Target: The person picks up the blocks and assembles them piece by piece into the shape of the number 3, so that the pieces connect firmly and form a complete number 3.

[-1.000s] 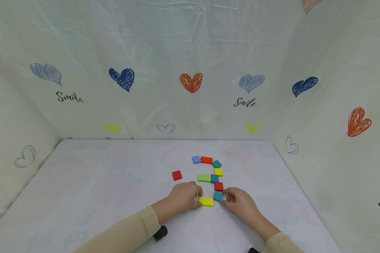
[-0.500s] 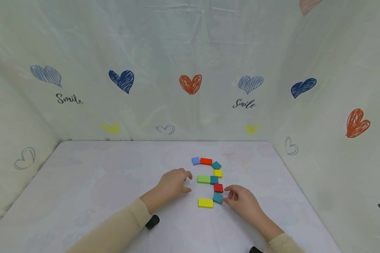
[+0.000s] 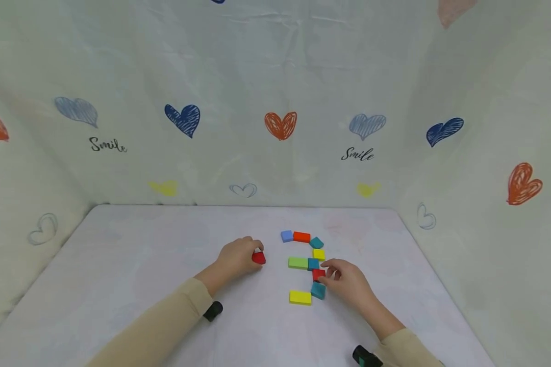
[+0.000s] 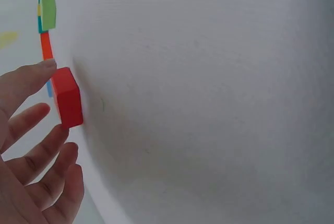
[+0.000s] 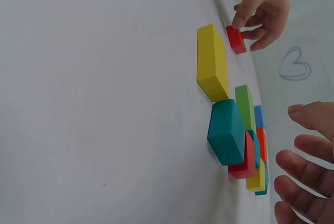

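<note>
My left hand [image 3: 235,258] pinches a loose red block [image 3: 258,258] on the left side of the table. In the left wrist view the thumb lies at one end of this red block [image 4: 68,98] and a fingertip at the other. My right hand [image 3: 348,281] hovers beside the chain of blocks with loosely bent fingers and nothing between them. Its fingertips overlap the red block of the chain [image 3: 319,275] in the head view. Just below that sits a teal block [image 3: 318,290], with a long yellow block [image 3: 300,297] to its left.
Farther up, the chain holds a light green block [image 3: 298,263], a dark teal block [image 3: 313,264], a small yellow block [image 3: 319,254], a teal pentagon-like block [image 3: 317,242], an orange-red block [image 3: 301,237] and a blue block [image 3: 286,236]. A heart-printed curtain [image 3: 239,153] borders the white table [image 3: 142,265].
My left hand has left the long yellow block, moved up and left, and taken hold of the loose red block. The right hand has shifted slightly upward from the lower teal block.
</note>
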